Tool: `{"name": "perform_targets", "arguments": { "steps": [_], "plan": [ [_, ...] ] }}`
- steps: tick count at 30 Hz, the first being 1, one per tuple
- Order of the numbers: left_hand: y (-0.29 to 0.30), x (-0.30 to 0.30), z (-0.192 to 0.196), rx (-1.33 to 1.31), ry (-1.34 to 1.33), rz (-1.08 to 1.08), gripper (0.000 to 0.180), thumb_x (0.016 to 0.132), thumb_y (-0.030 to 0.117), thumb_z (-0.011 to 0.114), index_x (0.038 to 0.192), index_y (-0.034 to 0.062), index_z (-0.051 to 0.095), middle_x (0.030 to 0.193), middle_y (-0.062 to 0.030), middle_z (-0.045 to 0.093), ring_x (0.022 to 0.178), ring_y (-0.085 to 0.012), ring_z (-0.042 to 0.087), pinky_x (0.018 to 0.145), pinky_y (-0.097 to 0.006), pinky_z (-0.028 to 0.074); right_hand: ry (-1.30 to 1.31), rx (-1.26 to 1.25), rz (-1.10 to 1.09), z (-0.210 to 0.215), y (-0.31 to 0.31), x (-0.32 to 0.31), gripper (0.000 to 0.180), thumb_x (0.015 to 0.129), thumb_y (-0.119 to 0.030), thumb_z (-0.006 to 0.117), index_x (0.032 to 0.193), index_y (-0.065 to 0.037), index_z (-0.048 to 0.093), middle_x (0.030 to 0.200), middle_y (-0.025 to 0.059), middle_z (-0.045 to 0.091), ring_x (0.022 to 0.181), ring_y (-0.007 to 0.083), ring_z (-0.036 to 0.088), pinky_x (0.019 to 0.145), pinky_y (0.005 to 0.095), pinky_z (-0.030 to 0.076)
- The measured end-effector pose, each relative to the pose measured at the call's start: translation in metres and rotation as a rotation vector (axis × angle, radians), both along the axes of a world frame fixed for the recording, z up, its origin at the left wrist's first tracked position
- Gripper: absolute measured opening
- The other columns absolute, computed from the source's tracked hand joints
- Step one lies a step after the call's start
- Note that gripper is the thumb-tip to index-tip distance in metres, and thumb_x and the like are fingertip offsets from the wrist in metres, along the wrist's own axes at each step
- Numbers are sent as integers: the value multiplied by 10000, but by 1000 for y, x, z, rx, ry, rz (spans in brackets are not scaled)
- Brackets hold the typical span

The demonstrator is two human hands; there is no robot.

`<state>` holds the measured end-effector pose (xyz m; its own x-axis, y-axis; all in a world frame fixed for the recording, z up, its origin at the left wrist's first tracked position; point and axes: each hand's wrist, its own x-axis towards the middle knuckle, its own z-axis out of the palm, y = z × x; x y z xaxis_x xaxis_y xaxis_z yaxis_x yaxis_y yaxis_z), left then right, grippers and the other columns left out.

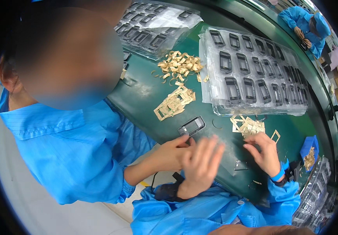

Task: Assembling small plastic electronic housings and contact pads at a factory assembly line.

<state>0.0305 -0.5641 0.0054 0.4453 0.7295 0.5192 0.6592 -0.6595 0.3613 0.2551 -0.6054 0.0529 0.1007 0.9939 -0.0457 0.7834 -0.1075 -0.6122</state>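
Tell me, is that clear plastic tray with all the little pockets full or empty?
Full, as far as shows: every visible pocket of the clear tray holds a dark rectangular frame.

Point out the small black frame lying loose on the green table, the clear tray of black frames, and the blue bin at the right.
Black frame [192, 126], head view, on its flat middle.
Clear tray [212, 70], head view, on its bare left rim.
Blue bin [305, 145], head view, on its near wall.
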Motion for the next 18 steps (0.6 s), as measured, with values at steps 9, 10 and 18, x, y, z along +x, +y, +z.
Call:
{"name": "perform_targets", "arguments": {
  "steps": [9,10,18],
  "plan": [
    [52,-23,-7,-182,267,166,553,870,195,714,1358,-14,560,1371,-171,583,1264,-311,547,1038,-493,340,134,37,257,-29,48,-40,319,860,-71,753,1161,-2,677,969,137,652,856,289,662,766,369,537],
    [54,-25,-9,-233,221,149,533,868,165,710,1346,-18,562,1349,-155,597,1243,-309,562,1029,-491,367,134,38,256,-28,49,-41,319,860,-71,753,1161,-2,677,969,137,652,856,289,662,766,369,537],
    [26,-6,0,-271,-339,-40,466,801,12,795,1242,-38,653,1122,-143,614,1002,-270,660,802,-374,552,802,-109,152,-31,37,-37,582,954,21,644,1497,-3,437,1135,140,680,971,168,674,917,304,551]
  ]
}}
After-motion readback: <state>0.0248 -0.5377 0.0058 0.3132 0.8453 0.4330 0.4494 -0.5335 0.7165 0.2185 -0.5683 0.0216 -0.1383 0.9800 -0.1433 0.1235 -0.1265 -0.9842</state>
